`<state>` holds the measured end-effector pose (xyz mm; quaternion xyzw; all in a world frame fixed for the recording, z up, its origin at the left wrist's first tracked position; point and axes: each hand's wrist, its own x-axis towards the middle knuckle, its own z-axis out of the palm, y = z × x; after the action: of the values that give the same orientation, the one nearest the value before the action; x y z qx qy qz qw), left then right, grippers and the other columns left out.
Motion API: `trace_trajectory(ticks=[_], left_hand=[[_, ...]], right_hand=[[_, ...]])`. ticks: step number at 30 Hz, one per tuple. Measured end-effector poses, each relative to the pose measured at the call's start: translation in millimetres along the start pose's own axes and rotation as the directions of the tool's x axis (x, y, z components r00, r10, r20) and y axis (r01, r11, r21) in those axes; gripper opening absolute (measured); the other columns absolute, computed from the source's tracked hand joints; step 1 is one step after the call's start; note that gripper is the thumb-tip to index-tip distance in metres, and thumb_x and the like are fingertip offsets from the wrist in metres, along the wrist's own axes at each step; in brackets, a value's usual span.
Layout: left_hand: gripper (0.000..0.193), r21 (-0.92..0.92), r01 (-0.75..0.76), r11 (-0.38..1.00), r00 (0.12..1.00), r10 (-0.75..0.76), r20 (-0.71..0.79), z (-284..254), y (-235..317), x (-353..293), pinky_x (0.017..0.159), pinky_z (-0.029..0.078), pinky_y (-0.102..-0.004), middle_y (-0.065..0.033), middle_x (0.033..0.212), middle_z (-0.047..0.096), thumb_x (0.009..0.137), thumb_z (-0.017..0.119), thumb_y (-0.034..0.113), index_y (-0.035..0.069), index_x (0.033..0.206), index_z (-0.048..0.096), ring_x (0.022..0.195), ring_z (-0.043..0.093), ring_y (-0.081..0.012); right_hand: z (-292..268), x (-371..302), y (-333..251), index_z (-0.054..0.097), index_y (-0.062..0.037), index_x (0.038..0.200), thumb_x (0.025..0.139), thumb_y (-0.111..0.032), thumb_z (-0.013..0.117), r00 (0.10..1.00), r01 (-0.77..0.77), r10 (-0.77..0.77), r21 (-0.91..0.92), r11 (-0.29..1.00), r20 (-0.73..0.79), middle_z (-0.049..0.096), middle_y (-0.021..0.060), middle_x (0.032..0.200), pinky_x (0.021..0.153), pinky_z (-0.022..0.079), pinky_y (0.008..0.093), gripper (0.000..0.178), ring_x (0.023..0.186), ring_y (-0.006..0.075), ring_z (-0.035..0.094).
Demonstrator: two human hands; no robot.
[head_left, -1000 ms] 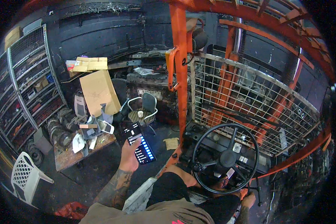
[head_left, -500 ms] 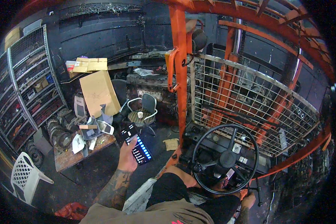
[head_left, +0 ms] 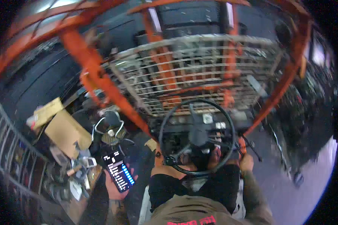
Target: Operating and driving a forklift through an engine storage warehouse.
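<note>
My left hand (head_left: 115, 190) grips a smartphone (head_left: 118, 168) from below, left of my lap. Its dark screen is lit, with rows of pale text and a column of blue buttons. Close to my right knee, my right hand (head_left: 246, 163) looks closed, below a dark lever (head_left: 254, 149) and an orange part. What sits inside its fingers is hidden and blurred. Ahead of my lap stands a black steering wheel (head_left: 233, 140), which neither hand touches.
I sit inside an orange vehicle frame (head_left: 101, 80) with a metal mesh guard (head_left: 191, 62) in front. To the left are a cardboard box (head_left: 67, 134), a chair with pale armrests (head_left: 110, 119) and a cluttered table (head_left: 95, 175). Wire shelving (head_left: 15, 131) stands farther left.
The view has swung to the right, so the steering wheel and mesh guard now sit more centrally. The smartphone stays in my left hand. My right hand remains by the lever.
</note>
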<state>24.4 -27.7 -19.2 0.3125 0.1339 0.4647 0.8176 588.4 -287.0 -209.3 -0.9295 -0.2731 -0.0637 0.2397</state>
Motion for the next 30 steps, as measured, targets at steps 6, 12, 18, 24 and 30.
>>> trace_trajectory(ticks=[6,12,18,24,30], left_hand=[[0.080,0.097,0.220,0.971,0.974,-0.212,-0.083,-46,-47,28,0.090,0.060,-0.0556,-0.0147,0.131,0.068,0.104,0.032,0.073,0.008,0.143,0.056,0.109,0.070,-0.0317],[0.078,0.298,0.321,0.899,0.943,-0.333,-0.012,-59,-80,46,0.092,0.060,-0.0562,-0.0160,0.133,0.066,0.104,0.037,0.072,0.008,0.146,0.052,0.114,0.069,-0.0325],[0.058,0.676,0.538,0.503,0.827,-0.469,-0.310,-135,-102,137,0.084,0.061,-0.0425,-0.0117,0.104,0.074,0.107,0.054,0.055,0.000,0.124,0.063,0.093,0.075,-0.0251],[0.036,0.965,0.151,-0.213,0.890,-0.395,-0.227,-151,-128,194,0.073,0.053,-0.0344,-0.0091,0.092,0.075,0.096,0.076,0.037,0.001,0.099,0.075,0.085,0.071,-0.0173],[0.080,0.893,-0.171,-0.417,0.958,-0.283,0.051,-130,-159,188,0.087,0.055,-0.0454,-0.0142,0.100,0.074,0.074,0.095,0.040,0.001,0.132,0.056,0.096,0.072,-0.0353]], right_hand=[[1,18,-10,0.066,0.0002,0.111,0.083,-0.021,0.080,0.996,-0.080,0.074,0.146,0.986,0.051,0.069,0.0265,0.112,0.090,0.053,0.0540,0.038,0.108,0.0459,0.066],[0,7,-14,0.067,-0.0044,0.112,0.082,-0.018,0.075,0.996,-0.059,0.067,0.134,0.989,-0.053,0.072,0.0222,0.103,0.084,0.056,0.0546,0.034,0.100,0.0453,0.069],[-17,5,-23,0.068,-0.0053,0.112,0.080,-0.016,0.076,0.992,-0.126,0.120,0.151,0.980,0.049,0.071,0.0188,0.112,0.086,0.056,0.0531,0.034,0.103,0.0423,0.069],[-6,7,-23,0.069,-0.0046,0.104,0.082,-0.013,0.071,0.995,-0.041,0.058,0.195,0.980,-0.080,0.070,0.0246,0.101,0.081,0.055,0.0554,0.024,0.094,0.0466,0.069],[-14,3,-18,0.071,-0.0060,0.109,0.083,-0.013,0.069,0.996,-0.070,0.077,0.170,0.983,-0.039,0.071,0.0235,0.099,0.080,0.055,0.0553,0.027,0.094,0.0455,0.069]])
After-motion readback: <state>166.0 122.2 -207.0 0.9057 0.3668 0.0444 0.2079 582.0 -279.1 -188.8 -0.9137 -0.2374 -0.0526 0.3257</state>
